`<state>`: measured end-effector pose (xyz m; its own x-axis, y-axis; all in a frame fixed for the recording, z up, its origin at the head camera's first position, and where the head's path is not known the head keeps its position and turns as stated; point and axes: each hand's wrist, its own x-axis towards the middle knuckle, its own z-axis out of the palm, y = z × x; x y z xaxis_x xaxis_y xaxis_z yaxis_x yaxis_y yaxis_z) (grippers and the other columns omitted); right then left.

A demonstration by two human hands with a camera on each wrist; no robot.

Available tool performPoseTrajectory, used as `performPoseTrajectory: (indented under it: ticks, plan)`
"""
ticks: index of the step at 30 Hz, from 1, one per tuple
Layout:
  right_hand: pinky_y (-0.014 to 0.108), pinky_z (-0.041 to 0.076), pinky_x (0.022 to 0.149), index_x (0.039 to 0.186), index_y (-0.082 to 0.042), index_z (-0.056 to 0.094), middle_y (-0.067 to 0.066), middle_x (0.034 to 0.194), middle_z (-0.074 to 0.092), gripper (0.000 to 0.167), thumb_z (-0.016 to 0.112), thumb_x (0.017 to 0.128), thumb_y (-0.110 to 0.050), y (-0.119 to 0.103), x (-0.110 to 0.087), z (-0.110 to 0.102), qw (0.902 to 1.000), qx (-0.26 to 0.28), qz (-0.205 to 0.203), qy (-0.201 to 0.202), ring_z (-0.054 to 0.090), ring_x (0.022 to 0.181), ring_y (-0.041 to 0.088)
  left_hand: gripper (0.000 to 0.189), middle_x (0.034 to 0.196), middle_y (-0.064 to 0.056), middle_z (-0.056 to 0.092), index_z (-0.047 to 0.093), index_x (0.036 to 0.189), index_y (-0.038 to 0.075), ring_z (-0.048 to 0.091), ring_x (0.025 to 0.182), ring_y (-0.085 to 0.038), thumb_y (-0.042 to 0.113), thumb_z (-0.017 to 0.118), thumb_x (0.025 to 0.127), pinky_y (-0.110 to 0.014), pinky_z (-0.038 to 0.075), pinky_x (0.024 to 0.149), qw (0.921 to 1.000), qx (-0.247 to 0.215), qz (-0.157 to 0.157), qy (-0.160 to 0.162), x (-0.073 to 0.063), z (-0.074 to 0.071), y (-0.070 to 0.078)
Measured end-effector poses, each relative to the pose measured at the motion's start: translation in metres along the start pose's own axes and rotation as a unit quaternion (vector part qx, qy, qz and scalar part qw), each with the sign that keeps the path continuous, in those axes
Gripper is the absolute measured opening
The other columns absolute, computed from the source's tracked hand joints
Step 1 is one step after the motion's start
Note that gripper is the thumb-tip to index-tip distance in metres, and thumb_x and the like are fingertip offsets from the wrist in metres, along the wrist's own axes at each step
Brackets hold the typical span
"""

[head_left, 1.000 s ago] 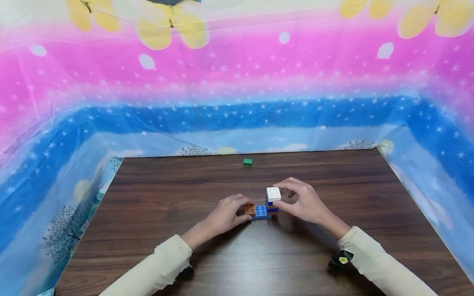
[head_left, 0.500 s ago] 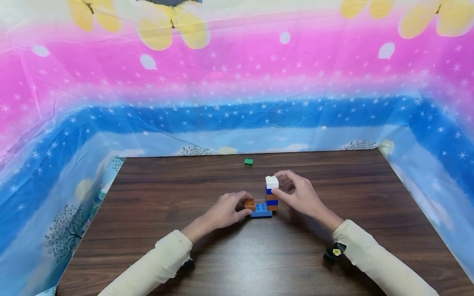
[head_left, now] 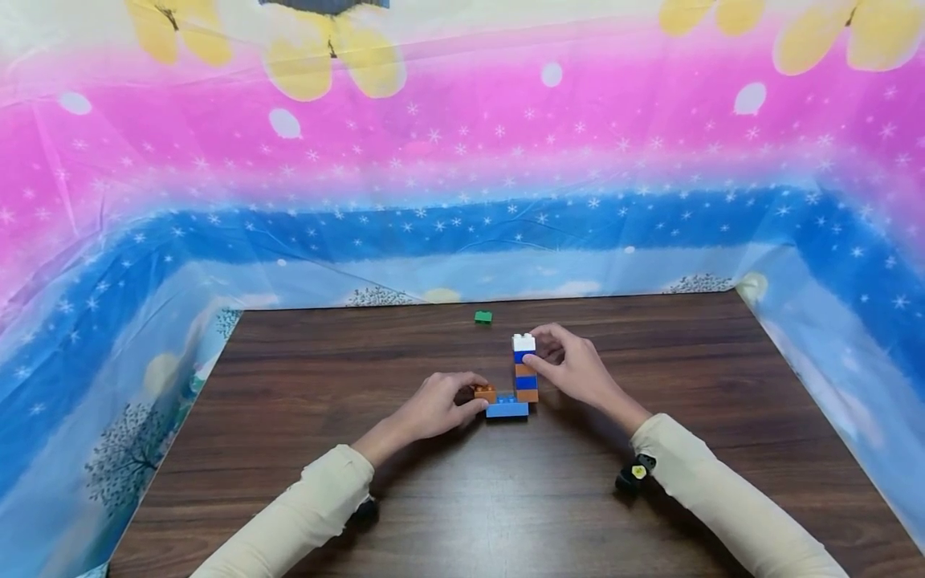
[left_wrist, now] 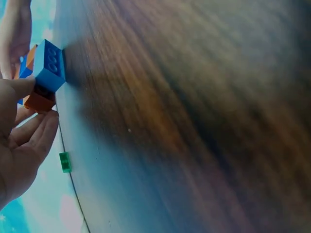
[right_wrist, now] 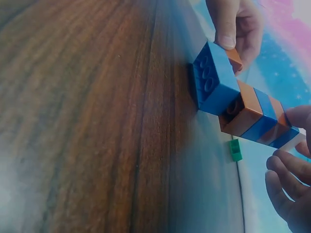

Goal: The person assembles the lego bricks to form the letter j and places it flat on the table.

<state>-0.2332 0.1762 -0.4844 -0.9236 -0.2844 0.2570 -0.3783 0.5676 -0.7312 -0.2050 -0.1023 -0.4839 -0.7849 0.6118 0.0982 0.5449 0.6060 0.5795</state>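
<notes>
Both hands hold one joined model of toy building bricks above the table. Its base is a long light blue brick (head_left: 507,410), with an orange brick (head_left: 485,393) on the left end. From the right end rises a tower (right_wrist: 266,116) of alternating orange and dark blue bricks, topped by a white brick (head_left: 523,343). My left hand (head_left: 437,405) pinches the orange brick's end between thumb and fingers. Around the tower's upper part, my right hand (head_left: 578,371) has its thumb in front and fingers behind. The base's hollow underside shows in the right wrist view.
A small green brick (head_left: 482,318) lies alone near the table's far edge. The dark wooden table (head_left: 303,353) is walled on its far and lateral sides by a printed cloth (head_left: 462,225). A black wrist device (head_left: 634,474) sits at the right cuff.
The model has tilted back, so its front faces and the whole tower now show. My right hand has moved up and slightly left with the tower; my left hand keeps its hold.
</notes>
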Motion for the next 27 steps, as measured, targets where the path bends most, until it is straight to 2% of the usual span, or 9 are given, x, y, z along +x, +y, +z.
performPoseTrajectory:
  ticks: [4, 10, 17, 21, 27]
  plan:
    - [0.041, 0.056, 0.082, 0.130, -0.015, 0.061, 0.004, 0.113, 0.070, 0.042, 0.073, 0.096, -0.037, 0.004, 0.003, 0.004, 0.9998, 0.002, 0.018, -0.010, 0.068, 0.094, 0.018, 0.032, 0.110, 0.001, 0.074, 0.069, 0.129, 0.012, 0.069, 0.096, -0.007, 0.030, 0.065, 0.102, -0.028, 0.055, 0.085, 0.9995, -0.028, -0.012, -0.003, 0.000, 0.000, -0.002]
    - [0.043, 0.056, 0.082, 0.131, -0.014, 0.063, 0.005, 0.108, 0.071, 0.043, 0.073, 0.096, -0.036, 0.008, 0.008, 0.007, 0.9995, -0.003, 0.031, -0.010, 0.068, 0.095, 0.020, 0.030, 0.114, -0.004, 0.073, 0.069, 0.127, 0.009, 0.070, 0.099, -0.013, 0.025, 0.065, 0.102, -0.031, 0.056, 0.086, 0.9979, -0.063, -0.013, 0.000, 0.002, -0.001, -0.004]
    - [0.045, 0.056, 0.082, 0.134, -0.011, 0.063, 0.009, 0.116, 0.071, 0.048, 0.072, 0.096, -0.039, 0.015, 0.015, 0.011, 0.9981, -0.011, 0.057, -0.020, 0.067, 0.102, 0.025, 0.030, 0.116, -0.004, 0.072, 0.068, 0.129, 0.008, 0.068, 0.102, -0.013, 0.025, 0.060, 0.105, -0.034, 0.055, 0.089, 0.9984, -0.054, -0.013, -0.005, 0.006, -0.002, -0.008]
    - [0.045, 0.055, 0.082, 0.133, -0.010, 0.065, 0.009, 0.115, 0.071, 0.047, 0.072, 0.096, -0.039, 0.017, 0.019, 0.014, 0.9976, -0.009, 0.064, -0.024, 0.067, 0.101, 0.024, 0.031, 0.117, -0.003, 0.072, 0.069, 0.128, 0.008, 0.067, 0.102, -0.012, 0.026, 0.060, 0.105, -0.033, 0.054, 0.089, 0.9989, -0.044, -0.017, -0.004, 0.008, -0.001, -0.010]
    - [0.043, 0.054, 0.081, 0.132, -0.011, 0.066, 0.009, 0.115, 0.071, 0.047, 0.072, 0.096, -0.040, 0.021, 0.021, 0.018, 0.9960, -0.012, 0.082, -0.033, 0.066, 0.099, 0.023, 0.030, 0.116, -0.005, 0.071, 0.069, 0.128, 0.008, 0.066, 0.099, -0.013, 0.026, 0.060, 0.105, -0.035, 0.054, 0.087, 0.9993, -0.037, -0.005, 0.001, 0.008, 0.000, -0.012]
